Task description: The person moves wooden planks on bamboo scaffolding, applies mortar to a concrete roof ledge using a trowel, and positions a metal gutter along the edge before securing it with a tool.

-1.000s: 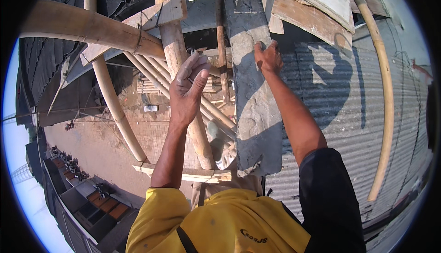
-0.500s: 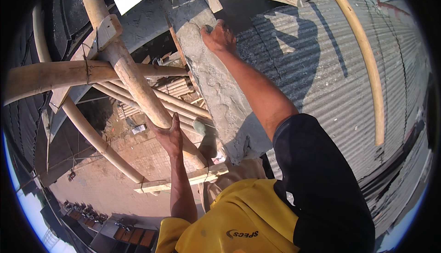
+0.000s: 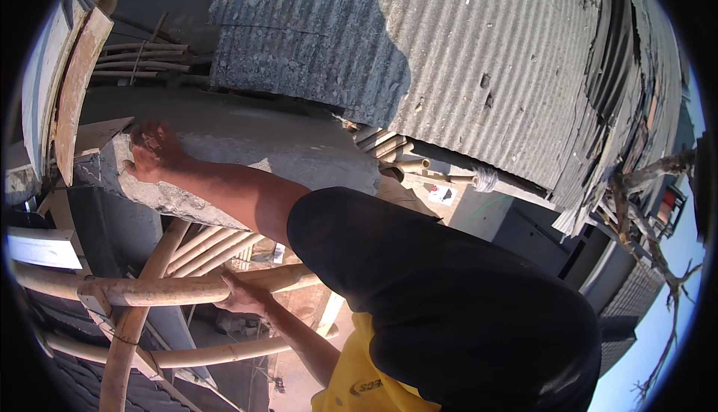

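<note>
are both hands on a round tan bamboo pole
No, the left hand grips one pole, but the right hand is over grey concrete beam.

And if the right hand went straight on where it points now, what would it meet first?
Beyond the concrete under it, the right hand would probably meet the brown wooden board at the picture's left; depth is unclear, so it might miss it.

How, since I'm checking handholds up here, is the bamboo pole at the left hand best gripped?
Probably around the stretch by the left hand, coming from the picture's lower side: the bamboo pole is round, runs crosswise there, and is clear of the crossing pole.
</note>
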{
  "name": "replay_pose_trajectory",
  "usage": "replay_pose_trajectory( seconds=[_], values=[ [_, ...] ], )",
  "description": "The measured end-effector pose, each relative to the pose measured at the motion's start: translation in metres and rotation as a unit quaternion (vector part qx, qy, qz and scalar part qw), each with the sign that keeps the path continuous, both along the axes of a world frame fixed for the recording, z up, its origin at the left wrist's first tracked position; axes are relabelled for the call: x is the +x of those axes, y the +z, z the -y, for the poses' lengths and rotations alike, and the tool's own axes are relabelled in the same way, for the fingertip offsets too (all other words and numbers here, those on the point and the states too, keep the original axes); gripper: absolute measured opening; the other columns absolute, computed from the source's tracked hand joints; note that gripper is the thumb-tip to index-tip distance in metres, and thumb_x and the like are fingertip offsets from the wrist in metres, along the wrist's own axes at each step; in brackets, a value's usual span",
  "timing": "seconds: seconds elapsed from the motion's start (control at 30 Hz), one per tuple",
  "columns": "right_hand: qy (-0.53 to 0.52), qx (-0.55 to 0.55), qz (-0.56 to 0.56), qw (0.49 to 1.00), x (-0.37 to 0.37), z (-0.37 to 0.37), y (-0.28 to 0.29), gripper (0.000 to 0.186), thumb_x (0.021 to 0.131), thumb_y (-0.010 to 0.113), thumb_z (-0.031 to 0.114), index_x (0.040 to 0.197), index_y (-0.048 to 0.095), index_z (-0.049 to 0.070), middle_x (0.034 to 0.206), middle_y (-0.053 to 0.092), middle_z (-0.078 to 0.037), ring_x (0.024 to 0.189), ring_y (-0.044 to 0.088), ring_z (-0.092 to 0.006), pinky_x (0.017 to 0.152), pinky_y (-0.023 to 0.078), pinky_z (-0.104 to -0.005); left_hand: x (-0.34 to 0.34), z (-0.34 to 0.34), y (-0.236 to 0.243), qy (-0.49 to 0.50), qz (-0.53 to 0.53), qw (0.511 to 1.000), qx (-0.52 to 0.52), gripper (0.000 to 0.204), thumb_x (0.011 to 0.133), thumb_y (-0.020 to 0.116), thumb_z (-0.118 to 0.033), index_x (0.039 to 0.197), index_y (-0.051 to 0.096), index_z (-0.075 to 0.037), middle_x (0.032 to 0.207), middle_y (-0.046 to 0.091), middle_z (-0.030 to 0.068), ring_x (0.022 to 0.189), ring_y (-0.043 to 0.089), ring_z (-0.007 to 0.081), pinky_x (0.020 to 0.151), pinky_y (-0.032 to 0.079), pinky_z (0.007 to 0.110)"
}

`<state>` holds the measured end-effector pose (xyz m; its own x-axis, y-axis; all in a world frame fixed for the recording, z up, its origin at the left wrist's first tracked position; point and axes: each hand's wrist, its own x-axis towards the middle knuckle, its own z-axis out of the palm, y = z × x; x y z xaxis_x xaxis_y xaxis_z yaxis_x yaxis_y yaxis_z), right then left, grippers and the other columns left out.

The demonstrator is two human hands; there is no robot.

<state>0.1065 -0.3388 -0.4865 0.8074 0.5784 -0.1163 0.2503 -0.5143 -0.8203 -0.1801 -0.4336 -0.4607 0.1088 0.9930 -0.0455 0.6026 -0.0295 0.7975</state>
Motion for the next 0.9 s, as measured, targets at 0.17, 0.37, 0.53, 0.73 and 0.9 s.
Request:
replay_pose_trajectory(
  seconds=[0.17, 0.37, 0.53, 0.73, 0.9],
  values=[
    [-0.068, 0.016, 0.059, 0.996, -0.008, -0.018, -0.016, 0.074, 0.084, 0.057, 0.053, 0.122, 0.052, -0.011, 0.114, 0.057, -0.025, 0.115, 0.050, -0.0339, 0.101, 0.032, -0.0472, 0.020, 0.017, 0.021, 0.025, -0.066, 0.997, -0.022, 0.079, 0.081, 0.076, -0.035, 0.130, 0.036, 0.011, 0.121, 0.055, 0.0283, 0.105, 0.061, 0.0350, 0.092, 0.056, 0.044],
    [-0.047, -0.037, 0.065, 0.996, 0.001, -0.017, -0.013, 0.068, 0.082, 0.055, 0.053, 0.115, 0.060, -0.006, 0.115, 0.059, -0.023, 0.113, 0.051, -0.0337, 0.097, 0.032, -0.0489, -0.006, -0.016, -0.011, 0.065, -0.166, 0.984, -0.005, 0.087, 0.080, 0.077, -0.040, 0.132, 0.030, 0.013, 0.113, 0.060, 0.0274, 0.104, 0.063, 0.0348, 0.089, 0.058, 0.044],
    [-0.032, -0.043, 0.078, 0.996, -0.010, -0.017, -0.008, 0.063, 0.080, 0.056, 0.051, 0.110, 0.064, -0.004, 0.110, 0.061, -0.020, 0.111, 0.052, -0.0329, 0.096, 0.032, -0.0508, 0.012, 0.011, 0.003, 0.058, -0.133, 0.989, -0.003, 0.083, 0.078, 0.078, -0.040, 0.129, 0.036, 0.010, 0.108, 0.061, 0.0252, 0.101, 0.064, 0.0318, 0.086, 0.058, 0.043],
    [-0.055, 0.013, 0.014, 0.998, 0.000, -0.018, -0.005, 0.055, 0.083, 0.054, 0.046, 0.106, 0.065, -0.003, 0.108, 0.061, -0.016, 0.110, 0.053, -0.0290, 0.093, 0.036, -0.0442, 0.006, 0.016, 0.000, 0.083, -0.115, 0.990, 0.009, 0.085, 0.076, 0.079, -0.042, 0.128, 0.036, 0.010, 0.106, 0.062, 0.0231, 0.099, 0.064, 0.0320, 0.085, 0.057, 0.043],
    [0.107, 0.069, -0.062, 0.990, 0.045, 0.089, -0.004, 0.035, 0.089, 0.051, 0.031, 0.104, 0.068, 0.005, 0.108, 0.064, -0.014, 0.101, 0.060, -0.0236, 0.085, 0.045, -0.0409, 0.019, -0.002, -0.006, 0.036, -0.108, 0.993, -0.031, 0.106, 0.075, 0.077, -0.050, 0.138, 0.022, 0.015, 0.114, 0.060, 0.0270, 0.106, 0.061, 0.0363, 0.092, 0.056, 0.044]
  ],
)
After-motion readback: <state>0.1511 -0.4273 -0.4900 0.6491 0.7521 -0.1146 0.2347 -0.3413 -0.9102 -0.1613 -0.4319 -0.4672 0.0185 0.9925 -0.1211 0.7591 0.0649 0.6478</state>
